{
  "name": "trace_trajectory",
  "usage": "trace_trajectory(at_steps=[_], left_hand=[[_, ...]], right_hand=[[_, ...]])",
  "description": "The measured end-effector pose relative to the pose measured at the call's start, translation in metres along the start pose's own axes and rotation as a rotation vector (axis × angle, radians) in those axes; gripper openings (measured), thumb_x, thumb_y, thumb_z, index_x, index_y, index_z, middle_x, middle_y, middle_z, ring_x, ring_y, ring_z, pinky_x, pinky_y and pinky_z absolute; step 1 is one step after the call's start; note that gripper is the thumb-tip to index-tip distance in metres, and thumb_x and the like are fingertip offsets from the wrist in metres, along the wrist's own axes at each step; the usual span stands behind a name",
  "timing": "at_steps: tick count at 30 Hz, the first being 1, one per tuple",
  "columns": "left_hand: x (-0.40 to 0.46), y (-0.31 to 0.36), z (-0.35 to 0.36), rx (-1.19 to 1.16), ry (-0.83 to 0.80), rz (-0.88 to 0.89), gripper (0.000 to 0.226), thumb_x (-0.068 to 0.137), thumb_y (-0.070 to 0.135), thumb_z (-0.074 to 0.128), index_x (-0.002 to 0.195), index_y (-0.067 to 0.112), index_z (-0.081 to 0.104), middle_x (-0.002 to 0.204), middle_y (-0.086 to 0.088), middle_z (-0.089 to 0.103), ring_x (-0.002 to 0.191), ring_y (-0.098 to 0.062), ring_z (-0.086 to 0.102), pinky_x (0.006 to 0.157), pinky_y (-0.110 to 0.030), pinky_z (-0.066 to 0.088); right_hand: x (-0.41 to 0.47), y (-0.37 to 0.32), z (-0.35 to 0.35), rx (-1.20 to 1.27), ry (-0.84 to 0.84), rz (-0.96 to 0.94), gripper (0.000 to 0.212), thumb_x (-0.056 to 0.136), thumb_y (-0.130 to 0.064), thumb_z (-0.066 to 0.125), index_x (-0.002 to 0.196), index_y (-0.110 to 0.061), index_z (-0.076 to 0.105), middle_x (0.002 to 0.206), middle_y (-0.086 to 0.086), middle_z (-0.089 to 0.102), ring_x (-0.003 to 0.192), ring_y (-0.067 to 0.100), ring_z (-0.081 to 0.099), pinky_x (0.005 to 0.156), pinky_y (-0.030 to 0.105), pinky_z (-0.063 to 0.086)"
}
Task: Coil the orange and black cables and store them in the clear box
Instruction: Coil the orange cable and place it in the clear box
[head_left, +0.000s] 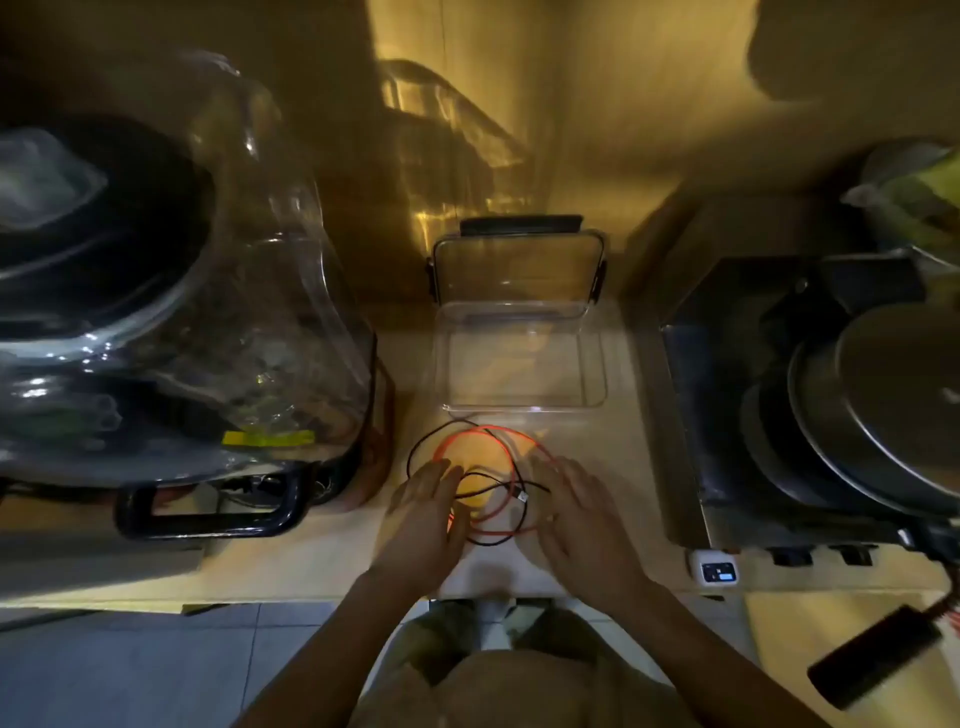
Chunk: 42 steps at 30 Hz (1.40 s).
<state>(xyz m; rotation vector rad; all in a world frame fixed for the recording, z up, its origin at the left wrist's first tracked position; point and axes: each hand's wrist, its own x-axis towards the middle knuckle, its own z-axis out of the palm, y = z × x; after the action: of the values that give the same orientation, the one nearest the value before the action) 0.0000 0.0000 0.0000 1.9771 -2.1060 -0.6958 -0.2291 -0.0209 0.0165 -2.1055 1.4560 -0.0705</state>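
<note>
Btwn flat left hand (423, 512) & right hand (576, 512): orange cable (485, 434), black cable (423, 439).

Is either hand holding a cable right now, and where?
Neither: left hand and right hand lie open beside the loose orange cable and black cable.

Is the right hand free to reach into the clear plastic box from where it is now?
Probably yes: the right hand is open, and the clear plastic box sits beyond it with its lid up and nothing between them.
</note>
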Motion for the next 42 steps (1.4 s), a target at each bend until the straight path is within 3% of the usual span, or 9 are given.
trace_trajectory(at_steps=[6, 9, 12, 19, 24, 29, 34, 40, 42], left_hand=[[-0.017, -0.005, 0.018, -0.114, -0.058, -0.171, 0.037, 0.087, 0.029, 0.053, 0.123, 0.021, 0.058, 0.128, -0.002, 0.061, 0.116, -0.023, 0.056, 0.095, -0.035, 0.045], [-0.023, -0.005, 0.025, -0.218, -0.083, -0.314, 0.032, 0.090, 0.024, 0.057, 0.122, 0.016, 0.059, 0.124, -0.006, 0.062, 0.111, -0.022, 0.057, 0.090, -0.027, 0.044], [-0.021, -0.006, 0.030, -0.327, -0.089, -0.433, 0.031, 0.092, 0.020, 0.060, 0.122, 0.013, 0.061, 0.125, -0.007, 0.063, 0.111, -0.020, 0.058, 0.089, -0.023, 0.040], [-0.008, -0.015, 0.038, -0.465, -0.136, -0.531, 0.035, 0.089, 0.016, 0.061, 0.124, 0.018, 0.063, 0.122, -0.003, 0.068, 0.103, -0.018, 0.063, 0.084, -0.023, 0.044], [-0.003, -0.018, 0.040, -0.546, -0.094, -0.589, 0.030, 0.088, 0.011, 0.058, 0.114, 0.023, 0.068, 0.106, 0.002, 0.069, 0.099, -0.017, 0.061, 0.082, -0.023, 0.039], [-0.003, -0.019, 0.040, -0.523, -0.130, -0.533, 0.037, 0.088, 0.012, 0.060, 0.124, 0.021, 0.065, 0.114, -0.003, 0.064, 0.095, -0.015, 0.057, 0.082, -0.023, 0.040], [-0.005, -0.023, 0.045, -0.498, -0.182, -0.483, 0.039, 0.087, 0.015, 0.065, 0.126, 0.020, 0.062, 0.115, -0.003, 0.060, 0.095, -0.015, 0.058, 0.081, -0.022, 0.044], [0.003, -0.021, 0.046, -0.557, -0.154, -0.434, 0.014, 0.083, 0.014, 0.064, 0.094, 0.010, 0.071, 0.090, -0.010, 0.066, 0.083, -0.025, 0.060, 0.077, -0.040, 0.052], [0.004, -0.018, 0.042, -0.639, -0.124, -0.460, 0.011, 0.084, 0.015, 0.063, 0.087, 0.008, 0.071, 0.083, -0.007, 0.068, 0.081, -0.027, 0.064, 0.074, -0.039, 0.052]], right_hand=[[0.001, 0.009, 0.029, -0.008, -0.097, 0.035, 0.051, 0.087, -0.038, 0.030, 0.127, -0.022, 0.058, 0.132, -0.003, 0.059, 0.121, 0.012, 0.051, 0.109, 0.034, 0.038], [0.000, 0.014, 0.041, -0.057, -0.186, 0.018, 0.043, 0.085, -0.034, 0.034, 0.115, -0.022, 0.062, 0.124, -0.004, 0.060, 0.115, 0.012, 0.053, 0.106, 0.033, 0.040], [0.003, 0.015, 0.044, -0.084, -0.222, -0.004, 0.046, 0.083, -0.031, 0.037, 0.121, -0.020, 0.061, 0.128, 0.000, 0.058, 0.120, 0.017, 0.052, 0.106, 0.033, 0.037], [0.011, 0.022, 0.046, -0.155, -0.233, -0.025, 0.048, 0.080, -0.030, 0.035, 0.108, -0.018, 0.072, 0.125, 0.006, 0.065, 0.117, 0.027, 0.060, 0.101, 0.043, 0.045], [0.009, 0.024, 0.051, -0.170, -0.255, -0.061, 0.038, 0.085, -0.026, 0.046, 0.115, -0.020, 0.069, 0.126, 0.005, 0.063, 0.119, 0.027, 0.056, 0.102, 0.044, 0.046], [0.007, 0.025, 0.052, -0.207, -0.360, -0.067, 0.042, 0.095, -0.023, 0.045, 0.136, -0.019, 0.053, 0.155, 0.004, 0.034, 0.144, 0.024, 0.026, 0.118, 0.041, 0.018], [0.007, 0.027, 0.052, -0.224, -0.359, -0.081, 0.041, 0.097, -0.023, 0.042, 0.137, -0.017, 0.050, 0.154, 0.003, 0.034, 0.143, 0.023, 0.027, 0.118, 0.039, 0.019], [0.009, 0.024, 0.048, -0.220, -0.406, -0.115, 0.040, 0.098, -0.022, 0.041, 0.136, -0.016, 0.049, 0.152, 0.003, 0.036, 0.142, 0.022, 0.026, 0.118, 0.039, 0.021], [0.005, 0.021, 0.043, -0.151, -0.359, -0.107, 0.038, 0.098, -0.023, 0.038, 0.133, -0.017, 0.054, 0.149, 0.002, 0.039, 0.139, 0.019, 0.031, 0.116, 0.034, 0.022]])
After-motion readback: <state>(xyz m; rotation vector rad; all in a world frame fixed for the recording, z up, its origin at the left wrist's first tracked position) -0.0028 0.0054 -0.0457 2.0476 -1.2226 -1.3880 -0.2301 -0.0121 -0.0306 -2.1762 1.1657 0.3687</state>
